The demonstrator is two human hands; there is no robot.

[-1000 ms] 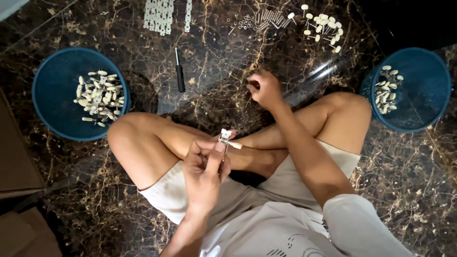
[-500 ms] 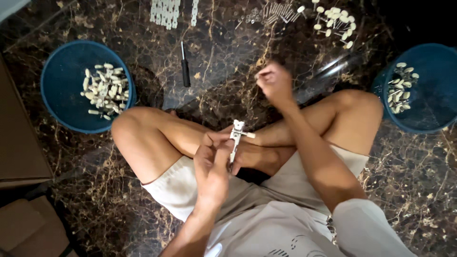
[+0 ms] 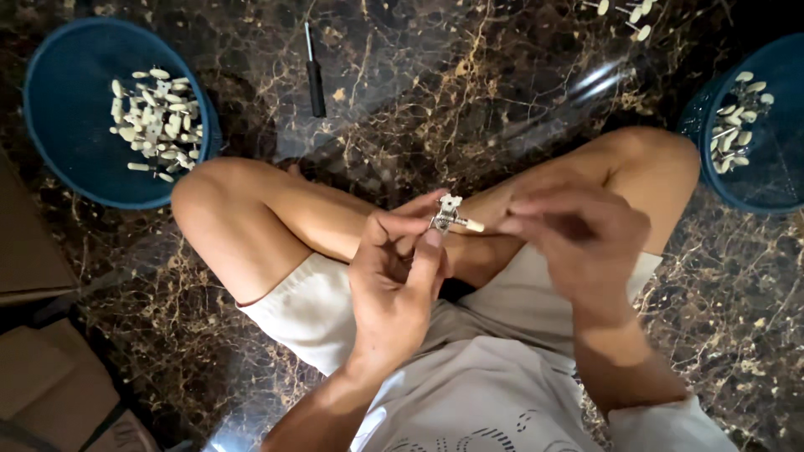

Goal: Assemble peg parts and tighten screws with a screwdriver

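head view: left hand (image 3: pixel 394 276) pinches small metal part (image 3: pixel 448 216), its cream peg (image 3: pixel 474 225) pointing right toward nearer right hand (image 3: pixel 578 238), whose grip looks narrow.

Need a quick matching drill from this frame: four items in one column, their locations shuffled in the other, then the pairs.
Items:
1. screwdriver
2. small metal part
3. left blue basin
4. right blue basin

Locations:
A. by the knee at the picture's right edge
B. at the fingers of the left hand
C. upper left corner of the floor
D. on the marble floor at top centre

Pairs: 1-D, 2-B, 3-C, 4-A
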